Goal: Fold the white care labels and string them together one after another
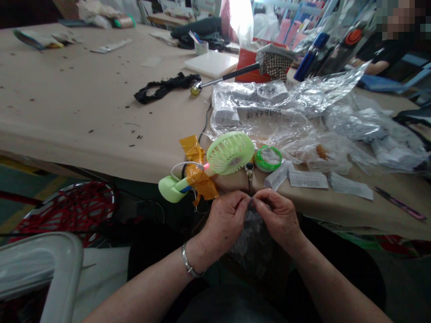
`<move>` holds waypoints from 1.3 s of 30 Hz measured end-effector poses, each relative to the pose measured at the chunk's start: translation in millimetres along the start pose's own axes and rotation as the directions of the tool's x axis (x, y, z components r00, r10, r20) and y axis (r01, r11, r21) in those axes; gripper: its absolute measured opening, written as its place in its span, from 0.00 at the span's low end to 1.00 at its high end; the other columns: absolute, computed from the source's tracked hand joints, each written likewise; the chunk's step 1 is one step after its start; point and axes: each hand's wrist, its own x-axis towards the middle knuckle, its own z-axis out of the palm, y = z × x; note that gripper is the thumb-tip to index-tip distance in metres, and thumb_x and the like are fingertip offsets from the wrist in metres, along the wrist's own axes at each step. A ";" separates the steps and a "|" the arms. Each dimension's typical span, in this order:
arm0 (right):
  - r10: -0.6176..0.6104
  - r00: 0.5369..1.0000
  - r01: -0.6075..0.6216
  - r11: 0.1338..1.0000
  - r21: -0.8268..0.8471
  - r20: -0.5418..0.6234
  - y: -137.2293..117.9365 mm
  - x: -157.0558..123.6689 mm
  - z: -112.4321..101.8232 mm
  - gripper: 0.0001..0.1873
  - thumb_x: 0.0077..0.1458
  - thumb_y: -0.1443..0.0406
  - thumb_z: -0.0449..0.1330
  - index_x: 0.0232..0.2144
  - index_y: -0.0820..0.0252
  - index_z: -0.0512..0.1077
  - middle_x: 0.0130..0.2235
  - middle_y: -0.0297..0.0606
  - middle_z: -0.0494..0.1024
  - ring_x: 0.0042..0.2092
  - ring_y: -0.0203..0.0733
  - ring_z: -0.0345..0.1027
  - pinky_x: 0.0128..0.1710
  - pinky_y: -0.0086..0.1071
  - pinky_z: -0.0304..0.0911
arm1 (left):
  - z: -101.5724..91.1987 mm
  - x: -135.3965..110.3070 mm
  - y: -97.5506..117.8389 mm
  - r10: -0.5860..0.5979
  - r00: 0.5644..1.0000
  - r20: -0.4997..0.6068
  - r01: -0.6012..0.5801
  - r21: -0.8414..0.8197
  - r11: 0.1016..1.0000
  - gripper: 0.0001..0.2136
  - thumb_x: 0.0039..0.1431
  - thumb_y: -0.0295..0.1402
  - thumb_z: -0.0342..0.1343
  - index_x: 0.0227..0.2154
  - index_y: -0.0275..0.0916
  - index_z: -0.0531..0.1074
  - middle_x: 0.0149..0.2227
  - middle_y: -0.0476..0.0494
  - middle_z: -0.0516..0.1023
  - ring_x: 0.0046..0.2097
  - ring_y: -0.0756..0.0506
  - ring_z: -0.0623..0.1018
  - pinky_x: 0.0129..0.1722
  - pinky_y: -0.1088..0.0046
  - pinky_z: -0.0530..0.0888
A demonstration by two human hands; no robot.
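Note:
My left hand (225, 218) and my right hand (279, 218) meet at the table's front edge, fingertips pinched together. Between them is something small and pale that I cannot make out. Just beyond the fingertips a thin metal rod with a dark round top (249, 172) stands at the edge. A green fan (230, 153) is fixed with orange tape (201, 179) left of the rod. To the right sits a round green-rimmed tub (268, 158) with whitish contents. Beneath my hands hangs a crumpled clear plastic bag (247, 233), partly hidden.
Printed paper slips (308, 178) and a pink-handled tool (400, 204) lie on the right. Behind are clear plastic bags (266, 121), a hammer-like tool (229, 76) and a black cloth strip (164, 87). A person (384, 49) sits at back right. A white chair (63, 255) stands left.

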 end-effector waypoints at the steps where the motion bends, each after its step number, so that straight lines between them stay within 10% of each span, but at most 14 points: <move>1: -0.001 1.000 0.001 1.000 0.000 0.001 0.2 0.3 0.1 0.05 0.53 0.68 0.56 0.27 0.60 0.70 0.25 0.30 0.71 0.28 0.32 0.63 0.30 0.25 0.60 | 0.1 0.6 0.0 0.003 1.000 -0.001 -0.003 -0.001 1.000 0.10 0.61 0.30 0.49 0.27 0.37 0.72 0.24 0.52 0.72 0.27 0.53 0.70 0.28 0.79 0.63; 17: -0.083 0.995 0.090 0.988 -0.122 0.062 -1.6 -17.1 -16.9 0.04 0.56 0.66 0.58 0.35 0.57 0.72 0.30 0.31 0.75 0.31 0.34 0.69 0.32 0.25 0.64 | -1.5 -14.2 -3.0 -0.059 0.997 0.046 0.061 -0.029 0.998 0.11 0.60 0.31 0.49 0.28 0.38 0.75 0.25 0.49 0.76 0.28 0.51 0.73 0.29 0.77 0.67; 22: -0.382 0.924 0.305 0.785 -0.539 -0.034 11.5 -8.2 -45.4 0.11 0.55 0.67 0.58 0.43 0.58 0.72 0.40 0.41 0.75 0.45 0.44 0.68 0.47 0.39 0.64 | 8.8 -18.0 -23.1 -0.082 0.995 0.051 0.086 -0.069 0.994 0.12 0.59 0.33 0.52 0.43 0.40 0.75 0.42 0.43 0.80 0.44 0.44 0.77 0.45 0.69 0.70; 26: -0.395 0.917 0.295 0.590 -0.751 0.050 24.7 -1.3 -52.2 0.18 0.55 0.65 0.59 0.49 0.59 0.70 0.50 0.45 0.74 0.55 0.54 0.61 0.54 0.49 0.56 | 15.5 -20.7 -28.3 -0.144 0.987 0.067 0.149 -0.085 0.985 0.10 0.57 0.33 0.54 0.39 0.41 0.77 0.42 0.42 0.80 0.45 0.43 0.77 0.48 0.67 0.69; 32: -0.476 0.879 0.359 0.597 -0.717 0.043 34.4 -2.7 -53.6 0.11 0.56 0.68 0.59 0.41 0.54 0.75 0.43 0.37 0.79 0.49 0.46 0.68 0.53 0.43 0.56 | 21.5 -21.4 -16.4 -0.203 0.965 0.168 0.235 -0.201 0.951 0.08 0.55 0.29 0.52 0.30 0.40 0.77 0.30 0.47 0.80 0.34 0.46 0.76 0.36 0.73 0.69; 36: -0.529 0.849 0.412 0.656 -0.633 0.004 35.8 -2.6 -59.7 0.09 0.54 0.71 0.59 0.38 0.54 0.75 0.40 0.36 0.80 0.47 0.44 0.71 0.52 0.44 0.58 | 30.1 -14.6 -0.8 -0.297 0.921 0.253 0.373 -0.348 0.860 0.07 0.54 0.28 0.53 0.24 0.37 0.75 0.26 0.47 0.76 0.32 0.48 0.73 0.34 0.75 0.68; 39: -0.568 0.823 0.470 0.687 -0.554 -0.006 31.8 -12.7 -60.5 0.10 0.53 0.72 0.60 0.37 0.55 0.74 0.40 0.37 0.80 0.48 0.45 0.70 0.52 0.46 0.59 | 38.3 -10.3 11.9 -0.381 0.814 0.439 0.580 -0.568 0.584 0.09 0.56 0.34 0.55 0.27 0.35 0.74 0.27 0.45 0.76 0.31 0.49 0.74 0.33 0.74 0.70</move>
